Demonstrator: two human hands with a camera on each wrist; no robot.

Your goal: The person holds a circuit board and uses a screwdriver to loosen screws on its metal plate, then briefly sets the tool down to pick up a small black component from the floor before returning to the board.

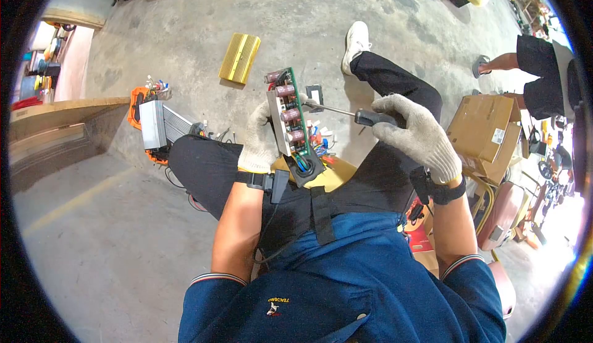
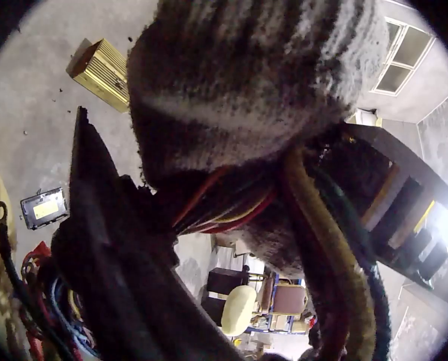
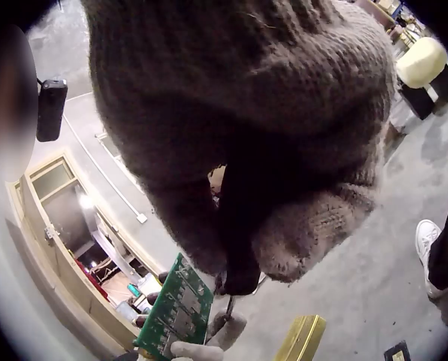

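Observation:
My gloved left hand (image 1: 256, 140) holds a green circuit board (image 1: 301, 113) upright on edge, with several brown capacitors (image 1: 290, 115) and a pale metal bar (image 1: 278, 127) along one side. Coloured wires (image 1: 302, 165) run from its lower end; the left wrist view shows them close under the left glove (image 2: 246, 83). In my gloved right hand (image 1: 420, 134) is a screwdriver with a black handle (image 1: 374, 118). Its metal shaft (image 1: 336, 109) points left, the tip end close to the board and the left fingertips. The right wrist view shows the board's green underside (image 3: 180, 308).
A gold finned metal case (image 1: 239, 57) lies on the concrete floor ahead. Nearer is a small black-framed piece (image 1: 314, 98). A silver finned unit (image 1: 154, 124) with orange parts stands beside my left knee. Cardboard boxes (image 1: 479, 130) and another person's legs (image 1: 534, 65) are at right.

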